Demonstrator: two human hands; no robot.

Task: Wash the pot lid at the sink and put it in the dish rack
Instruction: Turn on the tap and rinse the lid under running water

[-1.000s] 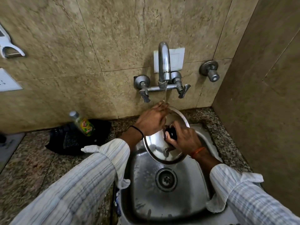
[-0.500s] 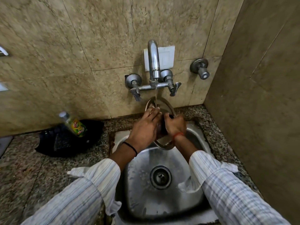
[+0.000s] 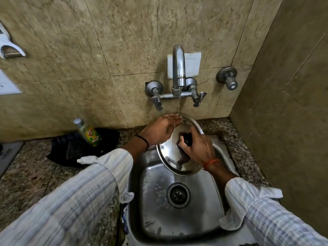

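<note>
Steel sink, drain at 6 o'clock of the pot lid. Lid tilted over the basin. Right hand clamped on the lid's black knob. Left hand flat, fingers together, on the rim at 11 o'clock. Tap running at 12 o'clock. Bottle on counter at 9 o'clock.

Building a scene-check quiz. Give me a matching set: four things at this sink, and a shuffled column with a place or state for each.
Things:
1. pot lid
2. tap
3. bottle
4. drain

Places or states:
A. leaning on the counter left of the sink
B. running a thin stream
C. held tilted over the sink by its black knob
D. bottom of the steel basin

Pairs: 1-C, 2-B, 3-A, 4-D
</note>
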